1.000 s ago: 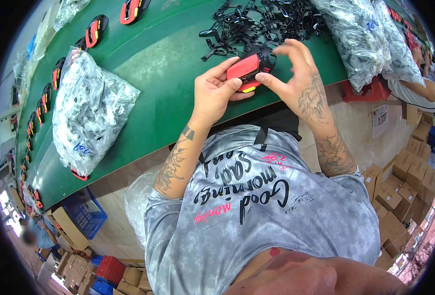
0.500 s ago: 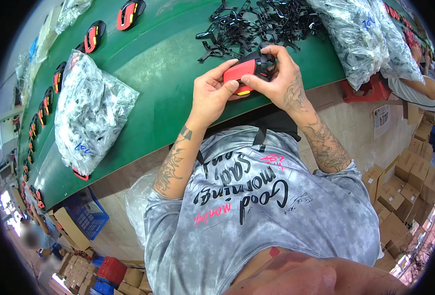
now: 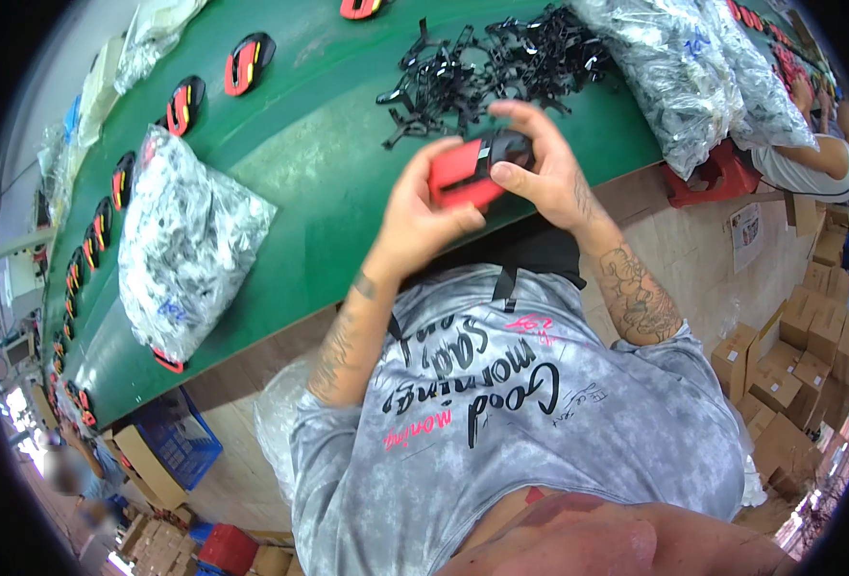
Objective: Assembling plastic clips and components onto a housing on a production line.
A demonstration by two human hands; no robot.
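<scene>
A red-and-black plastic shell, rounded like a computer mouse, is held just above the near edge of the green table. My left hand grips its red end, the fingers behind it and the thumb along its lower side. At the black end my right hand has its thumb against the shell and its fingers curled over the far side, the index finger raised. Motion blurs the shell and fingertips, so finer detail is hidden. Beyond my hands lies a heap of glossy black plastic frames.
Similar red-and-black shells stand in a curved row along the green table. A clear bag of parts lies to the left, other filled bags to the right. A person sits at far right, near a red stool. Cartons are stacked behind.
The shell has been turned in my hands, and its yellow edge no longer shows. My left thumb has shifted lower. The shells in the row have moved up and to the right in view.
</scene>
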